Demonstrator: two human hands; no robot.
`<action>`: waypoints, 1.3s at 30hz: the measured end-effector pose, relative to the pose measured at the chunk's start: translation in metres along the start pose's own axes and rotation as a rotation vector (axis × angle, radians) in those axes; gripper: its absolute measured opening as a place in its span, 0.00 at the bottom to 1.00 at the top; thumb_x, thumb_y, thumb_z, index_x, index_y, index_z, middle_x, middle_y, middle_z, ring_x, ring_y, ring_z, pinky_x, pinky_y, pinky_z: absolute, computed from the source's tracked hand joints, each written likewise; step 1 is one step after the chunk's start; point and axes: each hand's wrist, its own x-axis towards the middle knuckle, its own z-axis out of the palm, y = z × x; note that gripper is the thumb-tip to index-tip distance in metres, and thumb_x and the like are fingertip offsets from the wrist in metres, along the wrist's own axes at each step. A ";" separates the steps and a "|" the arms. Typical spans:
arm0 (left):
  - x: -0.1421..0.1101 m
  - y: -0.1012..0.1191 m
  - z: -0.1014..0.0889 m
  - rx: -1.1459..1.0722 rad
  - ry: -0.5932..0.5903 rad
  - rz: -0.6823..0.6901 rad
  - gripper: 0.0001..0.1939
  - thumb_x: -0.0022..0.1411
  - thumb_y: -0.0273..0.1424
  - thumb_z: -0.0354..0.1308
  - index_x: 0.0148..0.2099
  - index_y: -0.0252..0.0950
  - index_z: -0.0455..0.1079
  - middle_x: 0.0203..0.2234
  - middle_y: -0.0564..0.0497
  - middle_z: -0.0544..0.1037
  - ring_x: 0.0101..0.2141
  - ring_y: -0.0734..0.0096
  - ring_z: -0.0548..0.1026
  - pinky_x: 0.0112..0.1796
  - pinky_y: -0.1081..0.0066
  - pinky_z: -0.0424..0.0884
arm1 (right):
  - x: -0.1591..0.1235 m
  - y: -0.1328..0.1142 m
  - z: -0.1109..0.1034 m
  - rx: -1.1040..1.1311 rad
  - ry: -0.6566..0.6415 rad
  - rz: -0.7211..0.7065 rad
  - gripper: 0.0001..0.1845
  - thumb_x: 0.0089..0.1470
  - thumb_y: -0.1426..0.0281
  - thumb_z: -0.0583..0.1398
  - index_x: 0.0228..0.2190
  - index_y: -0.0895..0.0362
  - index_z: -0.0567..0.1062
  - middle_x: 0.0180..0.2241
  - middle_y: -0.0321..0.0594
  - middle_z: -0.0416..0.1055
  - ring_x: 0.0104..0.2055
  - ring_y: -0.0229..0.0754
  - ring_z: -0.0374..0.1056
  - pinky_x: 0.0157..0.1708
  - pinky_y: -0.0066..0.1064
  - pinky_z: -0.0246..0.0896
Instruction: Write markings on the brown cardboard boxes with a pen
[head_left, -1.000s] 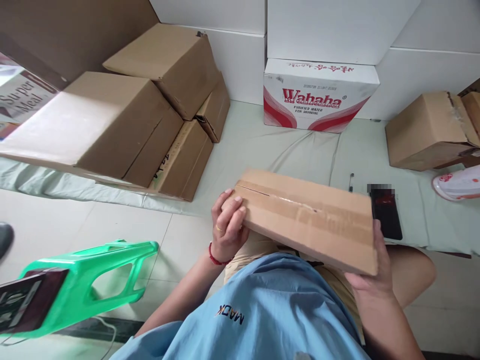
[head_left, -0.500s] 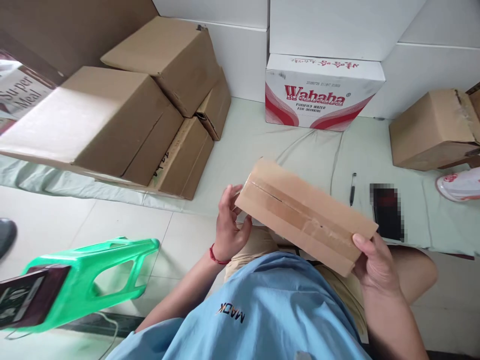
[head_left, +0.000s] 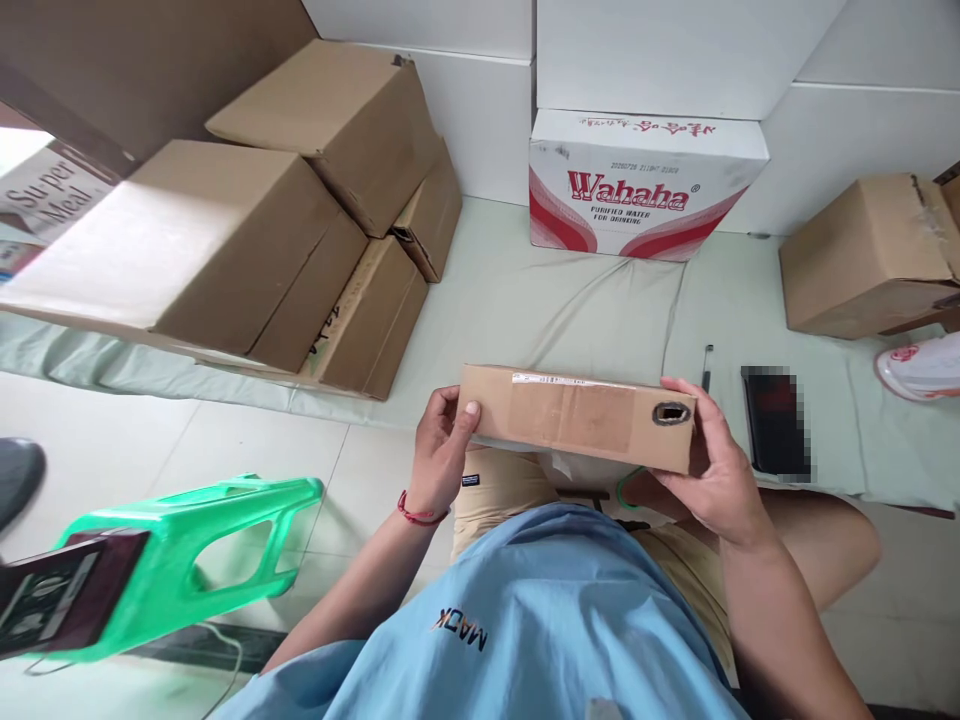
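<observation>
Between my two hands is a long, narrow cardboard box (head_left: 574, 415), its side face turned up toward me. That face carries a strip of brown tape, a white barcode label along its far edge and a dark-rimmed oval hole near the right end. My left hand (head_left: 444, 440) grips the left end, thumb on the face and fingers behind. At the right end my right hand (head_left: 716, 465) is closed round the box, with fingers on its far edge and its thumb underneath. The box is held over my lap at the table's near edge.
Several brown cardboard boxes (head_left: 225, 240) are stacked at left on the cloth-covered table (head_left: 510, 290). A Wahaha water carton (head_left: 645, 185) stands at the back. Rightward are a pen (head_left: 707, 370), a blurred dark device (head_left: 776, 420) and another box (head_left: 862, 260). A green stool (head_left: 172, 550) stands at lower left.
The box has been rotated from a slant to nearly level, and a different face now shows. My left hand has closed on its left end. My right hand has shifted its grip.
</observation>
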 end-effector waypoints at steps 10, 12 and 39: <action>-0.012 0.025 0.010 0.507 0.109 0.816 0.10 0.69 0.25 0.64 0.52 0.40 0.73 0.55 0.43 0.76 0.64 0.51 0.74 0.62 0.44 0.75 | 0.037 0.055 -0.041 -0.306 0.196 0.327 0.27 0.57 0.63 0.61 0.57 0.54 0.79 0.59 0.51 0.77 0.61 0.55 0.75 0.63 0.52 0.71; -0.013 0.042 0.020 0.548 0.061 0.947 0.09 0.68 0.22 0.63 0.47 0.40 0.73 0.49 0.45 0.79 0.63 0.50 0.76 0.60 0.46 0.77 | 0.051 0.067 -0.053 -0.551 0.282 0.507 0.21 0.57 0.59 0.61 0.47 0.56 0.81 0.48 0.55 0.81 0.53 0.59 0.78 0.60 0.55 0.70; 0.014 0.048 0.115 0.930 -0.590 0.926 0.22 0.73 0.42 0.66 0.66 0.48 0.76 0.72 0.34 0.69 0.72 0.40 0.67 0.68 0.38 0.68 | 0.056 -0.013 0.022 0.237 0.471 0.098 0.07 0.59 0.63 0.66 0.35 0.54 0.77 0.23 0.31 0.72 0.20 0.33 0.61 0.22 0.26 0.57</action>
